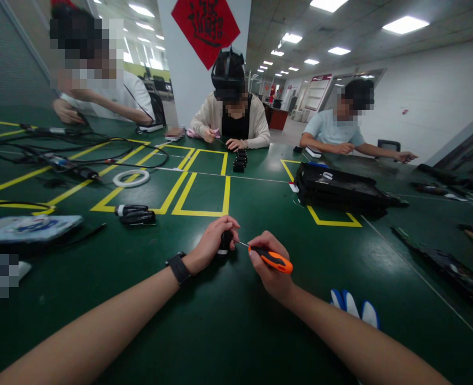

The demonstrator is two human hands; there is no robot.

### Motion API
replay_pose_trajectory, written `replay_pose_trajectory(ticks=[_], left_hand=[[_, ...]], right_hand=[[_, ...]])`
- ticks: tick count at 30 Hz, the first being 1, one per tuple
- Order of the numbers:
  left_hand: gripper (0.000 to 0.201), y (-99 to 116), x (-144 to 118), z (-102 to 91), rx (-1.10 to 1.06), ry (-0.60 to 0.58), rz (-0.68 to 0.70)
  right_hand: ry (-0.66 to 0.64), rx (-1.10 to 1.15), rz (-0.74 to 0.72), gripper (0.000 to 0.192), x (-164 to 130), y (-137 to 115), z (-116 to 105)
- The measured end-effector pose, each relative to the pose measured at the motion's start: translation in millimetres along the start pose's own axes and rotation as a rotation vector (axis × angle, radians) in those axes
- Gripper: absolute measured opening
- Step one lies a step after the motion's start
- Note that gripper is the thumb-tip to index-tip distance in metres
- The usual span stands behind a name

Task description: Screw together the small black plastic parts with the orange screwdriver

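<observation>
Orange and black, the handle of a small screwdriver point(275, 260) lies in the right hand point(271, 270), whose fingers are wrapped round it in a firm grasp, with the thin metal shaft pointing left toward a small black part point(224, 242). The left hand point(214, 241) is curled over that part, pinning it upright against the green table point(220, 321), apparently so that it does not turn or slide while the tip bears on it. Both forearms rest low near the table's surface, which would steady the fine work. A black watch point(179, 268) sits on the left wrist. White-and-blue gloves point(354, 306) lie just beside the right forearm. Two black cylinders point(136, 214) lie well apart to the left, near yellow tape lines point(199, 193), and a black tray point(342, 188) sits further off to the right. Other people work across the table.
</observation>
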State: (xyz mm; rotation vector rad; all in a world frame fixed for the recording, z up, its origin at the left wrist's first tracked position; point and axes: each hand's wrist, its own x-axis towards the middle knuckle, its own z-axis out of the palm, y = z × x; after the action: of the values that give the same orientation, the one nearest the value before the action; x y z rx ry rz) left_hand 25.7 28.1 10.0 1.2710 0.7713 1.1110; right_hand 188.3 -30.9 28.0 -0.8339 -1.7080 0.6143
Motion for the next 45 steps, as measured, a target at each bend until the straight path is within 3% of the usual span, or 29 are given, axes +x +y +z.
replay_pose_trajectory(ticks=[7,12,18,22,26,31,37,45], left_hand=[[0.018,1.1,-0.8,0.4,0.004,0.005,0.004],[0.018,1.7,-1.3,1.0,-0.005,-0.002,-0.002],[0.017,0.3,-0.9,0.2,-0.016,-0.016,-0.006],[0.017,0.2,-0.7,0.3,-0.019,-0.021,-0.029],[0.016,0.7,-0.1,1.2,-0.02,-0.014,-0.034],[0.017,3.8,-1.2,2.2,-0.02,-0.005,-0.03],[0.017,7.1,-4.0,3.6,-0.024,-0.019,-0.039],[0.018,2.0,-0.8,2.0,-0.008,-0.004,-0.029]], right_hand=[[0.106,-0.007,0.004,0.01,-0.2,-0.5,1.4],[0.104,0.047,0.023,0.015,-2.1,-0.5,1.3],[0.038,0.1,-0.051,0.009,-3.9,0.2,-1.2],[0.081,0.07,0.004,0.008,-4.5,-0.5,-1.2],[0.15,0.126,0.048,0.022,-3.7,1.2,0.3],[0.123,0.071,0.004,0.006,-0.5,2.0,0.4],[0.121,0.109,0.142,0.004,-2.7,-3.6,1.3],[0.111,0.087,0.02,0.009,-4.2,-1.9,-0.2]])
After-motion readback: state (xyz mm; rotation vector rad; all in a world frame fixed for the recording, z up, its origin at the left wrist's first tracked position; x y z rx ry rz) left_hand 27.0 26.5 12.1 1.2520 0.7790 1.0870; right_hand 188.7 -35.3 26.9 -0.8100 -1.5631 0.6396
